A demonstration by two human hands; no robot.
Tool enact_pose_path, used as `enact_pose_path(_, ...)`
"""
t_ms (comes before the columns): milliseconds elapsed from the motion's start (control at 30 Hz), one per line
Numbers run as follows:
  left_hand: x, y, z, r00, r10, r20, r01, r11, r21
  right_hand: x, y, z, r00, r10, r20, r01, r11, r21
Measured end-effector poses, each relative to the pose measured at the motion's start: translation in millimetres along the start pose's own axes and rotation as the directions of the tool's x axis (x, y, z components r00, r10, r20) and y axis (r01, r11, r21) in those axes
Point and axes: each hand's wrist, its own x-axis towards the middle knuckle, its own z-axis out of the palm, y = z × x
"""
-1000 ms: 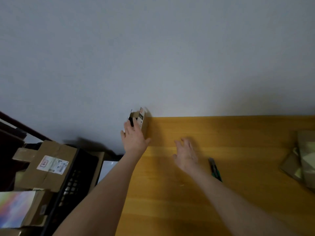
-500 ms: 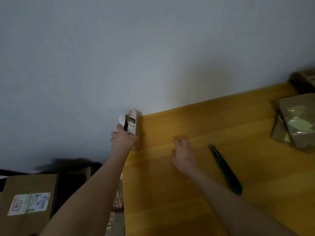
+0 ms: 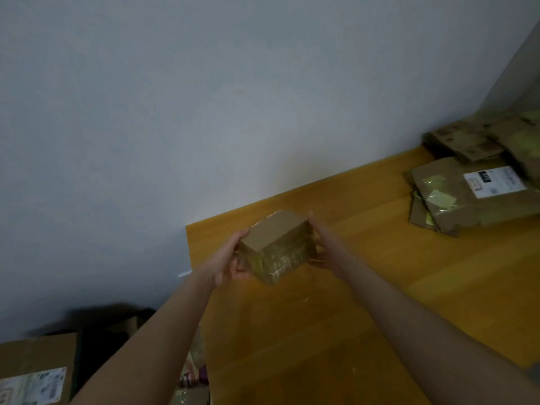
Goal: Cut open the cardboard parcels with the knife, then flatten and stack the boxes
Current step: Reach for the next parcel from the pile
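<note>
Parcel: small, taped, held between both hands above table. Left hand: fingers curled round its left end. Right hand: grips its right end. Flattened boxes: well right of right hand.

I have both bare forearms stretched forward and converging on the small parcel, the left arm coming up from below-left of it, the right from below-right. My left hand grips the parcel's left end, with the thumb up by its top edge and the other fingers curled in beneath its lower corner. My right hand holds the opposite end, palm against that face. One fingertip shows above the parcel's upper right corner, and the rest wrap under it, mostly hidden. Both wrists run nearly straight with the forearms.
</note>
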Motion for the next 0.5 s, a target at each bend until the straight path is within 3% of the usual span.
enact_pose_path(133, -9.2, -7.5, 25.4, 0.999, -0.003, -0.044, 0.009, 0.992, 0.126, -5.6, 7.5, -9.2, 0.996, 0.085, -0.001, -0.085, 0.996, -0.012)
enact_pose_path(200, -11.6, -13.4, 37.4, 0.957, 0.156, -0.244, -0.104, 0.972, 0.212, -5.6, 10.0, -8.6, 0.992, 0.098, -0.074, -0.099, 0.995, -0.005)
enact_pose_path(233, -13.7, -14.9, 40.3, 0.883, 0.321, -0.341, -0.196, 0.915, 0.354, -4.3, 10.5, -8.4, 0.988, 0.107, -0.111, -0.109, 0.994, -0.011)
enact_pose_path(267, -17.4, -15.0, 40.8, 0.791, 0.513, -0.334, -0.280, 0.788, 0.549, -1.5, 12.1, -7.9, 0.983, 0.117, -0.143, -0.121, 0.993, -0.018)
enact_pose_path(300, -21.6, -13.1, 40.6, 0.712, 0.671, -0.207, -0.337, 0.585, 0.738, 1.2, 12.8, -6.7, 0.979, 0.122, -0.166, -0.131, 0.990, -0.044)
enact_pose_path(333, -25.8, -11.0, 41.9, 0.682, 0.731, -0.004, -0.350, 0.331, 0.877, 3.6, 13.2, -4.5, 0.977, 0.113, -0.180, -0.128, 0.989, -0.072)
enact_pose_path(400, -29.5, -15.0, 51.4, 0.754, 0.594, 0.280, -0.248, -0.137, 0.959, 4.7, 13.9, 3.2, 0.978, 0.097, -0.183, -0.123, 0.983, -0.138)
enact_pose_path(433, -28.6, -20.8, 57.0, 0.796, 0.519, 0.313, -0.178, -0.294, 0.939, 4.7, 14.5, 8.2, 0.980, 0.094, -0.178, -0.124, 0.978, -0.166)
enact_pose_path(500, -23.6, -33.4, 64.5, 0.838, 0.489, 0.244, -0.047, -0.379, 0.924, 4.4, 20.6, 13.5, 0.982, 0.077, -0.171, -0.116, 0.965, -0.234)
